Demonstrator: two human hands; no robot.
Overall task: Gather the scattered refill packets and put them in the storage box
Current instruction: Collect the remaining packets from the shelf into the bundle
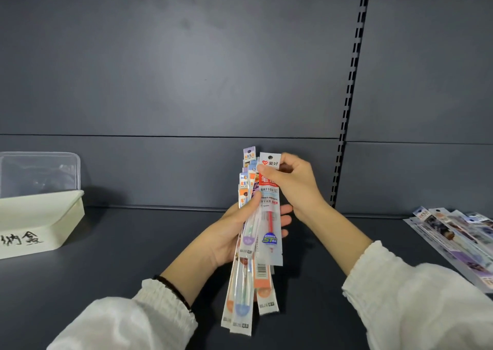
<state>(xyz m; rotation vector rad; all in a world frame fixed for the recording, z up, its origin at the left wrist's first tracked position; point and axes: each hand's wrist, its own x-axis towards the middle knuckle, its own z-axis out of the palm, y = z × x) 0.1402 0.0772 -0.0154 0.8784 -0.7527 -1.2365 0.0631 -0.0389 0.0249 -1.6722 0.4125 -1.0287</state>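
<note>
My left hand (234, 232) grips a bundle of several long refill packets (246, 283) upright above the shelf, thumb across their front. My right hand (296, 184) pinches the top of a white and red refill packet (270, 216) that lies against the front of the bundle. The pale green storage box (40, 216) with black handwriting on its side sits at the far left of the shelf, well apart from both hands. Another pile of refill packets (458, 240) lies flat on the shelf at the far right.
A clear plastic lid (40, 173) leans against the back panel behind the box. The dark shelf surface (133, 256) runs from box to pile. A slotted metal upright (349, 96) runs up the back wall at right.
</note>
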